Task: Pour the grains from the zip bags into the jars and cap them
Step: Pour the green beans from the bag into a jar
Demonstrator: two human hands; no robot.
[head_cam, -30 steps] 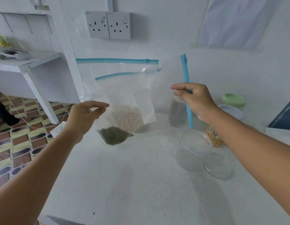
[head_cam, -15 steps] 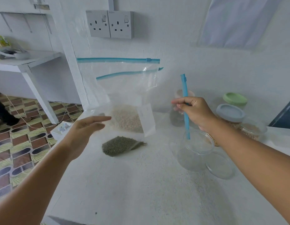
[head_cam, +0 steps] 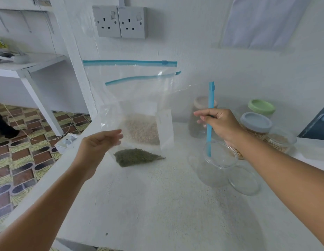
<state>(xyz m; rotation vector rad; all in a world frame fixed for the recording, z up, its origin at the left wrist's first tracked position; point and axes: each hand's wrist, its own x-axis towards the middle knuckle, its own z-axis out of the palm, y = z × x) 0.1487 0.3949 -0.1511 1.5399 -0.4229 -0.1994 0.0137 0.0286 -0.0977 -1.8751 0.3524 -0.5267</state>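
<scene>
Bag of green grains (head_cam: 137, 157) lies on counter (head_cam: 157, 205), beside open jar (head_cam: 216, 165). Right hand (head_cam: 218, 124) pinches blue zip strip (head_cam: 210, 113) upright over jar mouth (likely readying pour). Left hand (head_cam: 98, 147), fingers loosely curled, touches bag's edge; grip unclear.

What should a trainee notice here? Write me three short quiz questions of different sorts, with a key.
1. True or false: the clear jar nearest the right hand is capped.
2. The right hand grips: A) a blue zip strip B) a spoon C) a cloth.
3. Fill in: the green grains lie in a bag corner on the white ____.

Key: 1 false, its clear lid lies beside it; 2 A; 3 counter.
</scene>
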